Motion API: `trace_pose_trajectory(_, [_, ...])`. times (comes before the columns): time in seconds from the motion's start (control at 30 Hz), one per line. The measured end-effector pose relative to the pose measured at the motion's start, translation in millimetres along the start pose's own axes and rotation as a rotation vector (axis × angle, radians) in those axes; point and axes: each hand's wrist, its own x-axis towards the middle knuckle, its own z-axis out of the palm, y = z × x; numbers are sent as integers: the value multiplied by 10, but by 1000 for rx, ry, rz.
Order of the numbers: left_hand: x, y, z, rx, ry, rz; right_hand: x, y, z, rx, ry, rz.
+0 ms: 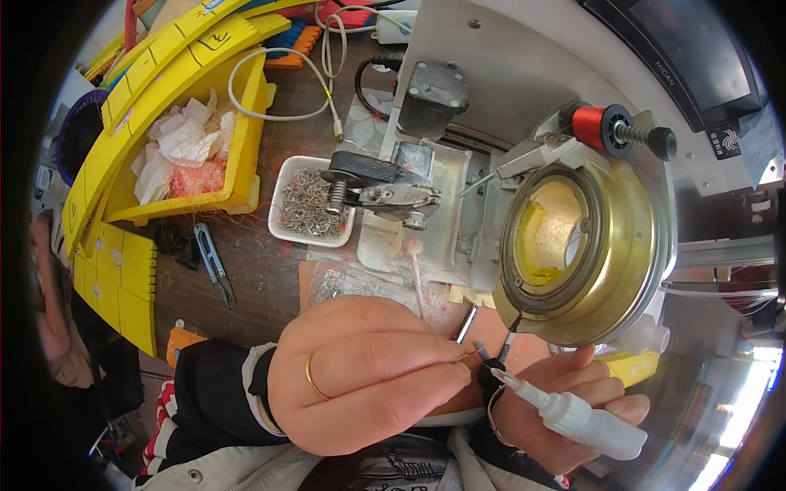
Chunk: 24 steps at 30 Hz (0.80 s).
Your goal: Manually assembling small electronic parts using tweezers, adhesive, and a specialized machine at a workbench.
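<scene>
My left hand (368, 372), with a gold ring on it, is closed in a pinch just in front of the machine. From its fingertips sticks a tiny thin piece with a reddish tint, too small to name for certain. Close to its right, my right hand (565, 393) is wrapped round a small white squeeze bottle (594, 421), tilted so its fine nozzle points up and left toward the pinched piece. The nozzle tip and the piece look a little apart. Just past my left hand lies a clear tray (348, 282) with small metal bits in it.
A white tray (278, 221) of small metal hooks stands beside a machine arm (385, 196). On the right are a brass ring-shaped head (630, 245) and a red thread spool (591, 127). Thread snips (211, 258) lie near a yellow bin (254, 184) of crumpled paper.
</scene>
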Motion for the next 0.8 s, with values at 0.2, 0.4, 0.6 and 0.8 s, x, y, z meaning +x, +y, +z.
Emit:
trace_pose_trajectory(0.2, [-1,16,1,-7,0,-3,-21,-2,8,-47,9,-11])
trace_pose_trajectory(0.4, [-11,-8,35,-18,18,-1,-7,0,15,-17,36,-52])
trace_pose_trajectory(0.6, [-31,-6,-6,-7,19,-5,-12,-92,11,638,29,306])
trace_pose_trajectory(0.8, [50,-16,10,-32,18,40,-23,88,115,2019,86,510])
